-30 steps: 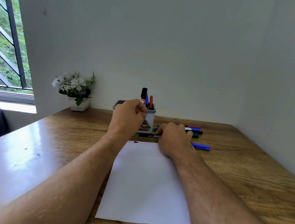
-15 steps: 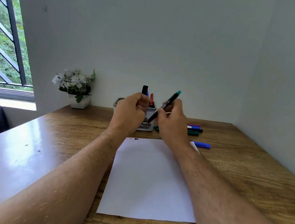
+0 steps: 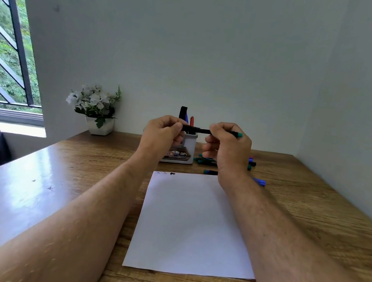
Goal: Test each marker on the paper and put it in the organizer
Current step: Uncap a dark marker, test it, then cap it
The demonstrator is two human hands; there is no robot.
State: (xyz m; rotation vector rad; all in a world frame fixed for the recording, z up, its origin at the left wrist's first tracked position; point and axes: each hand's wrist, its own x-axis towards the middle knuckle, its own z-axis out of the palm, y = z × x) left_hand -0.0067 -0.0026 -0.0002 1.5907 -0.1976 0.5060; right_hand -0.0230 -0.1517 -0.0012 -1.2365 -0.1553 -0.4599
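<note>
Both hands, left hand (image 3: 162, 135) and right hand (image 3: 227, 147), now grip one green-capped marker (image 3: 201, 131), lifted from the table to horizontal above the organizer (image 3: 185, 149); uncapping likely follows, before testing on the paper (image 3: 193, 223).

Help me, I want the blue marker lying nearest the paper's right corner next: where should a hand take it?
Pinch the blue marker across its exposed barrel, coming from above on the right. It lies flat on the desk; its left part is hidden behind the right hand's wrist.
</note>
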